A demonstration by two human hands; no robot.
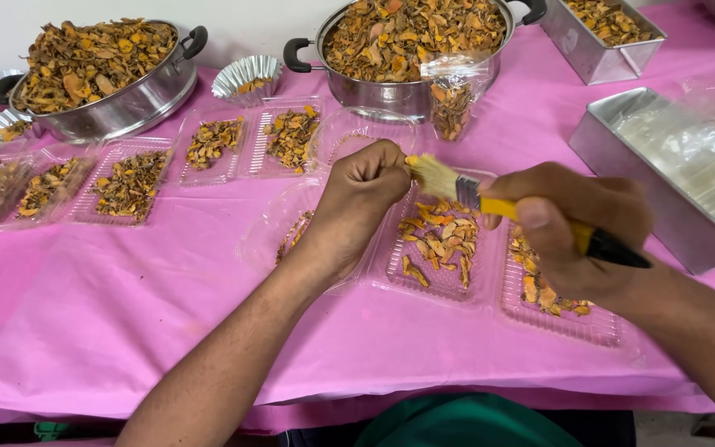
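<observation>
**A:** Over the pink tablecloth (126, 314), at the centre of the head view, what are the hands doing?

**B:** Left hand (363, 197) is clenched into a fist, pinching a small yellow-orange slice (411, 161) between thumb and forefinger. Right hand (577, 236), at three o'clock from it, grips a paintbrush (490, 203) by its yellow-and-black handle; the pale bristles touch that slice.

**A:** And below them?

**B:** An open clear plastic clamshell tray (436, 285). One compartment, at six o'clock from the bristles, holds dried orange slices (440, 240); the next, under the right hand, holds more, partly hidden.

**A:** Further off?

**B:** At twelve o'clock, a steel pot with black handles (391, 91) heaped with the same dried pieces, and a small clear bag (453, 103) of them leaning against it. At ten o'clock, a second heaped pot (126, 103), with a fluted foil cup (246, 76) between the two pots. A row of filled clear trays (130, 186) runs from nine to eleven o'clock.

**A:** On the right?

**B:** At two o'clock, a rectangular steel tin (655, 207) holding clear plastic sheets; at one o'clock, another tin (593, 54) of dried pieces.
</observation>
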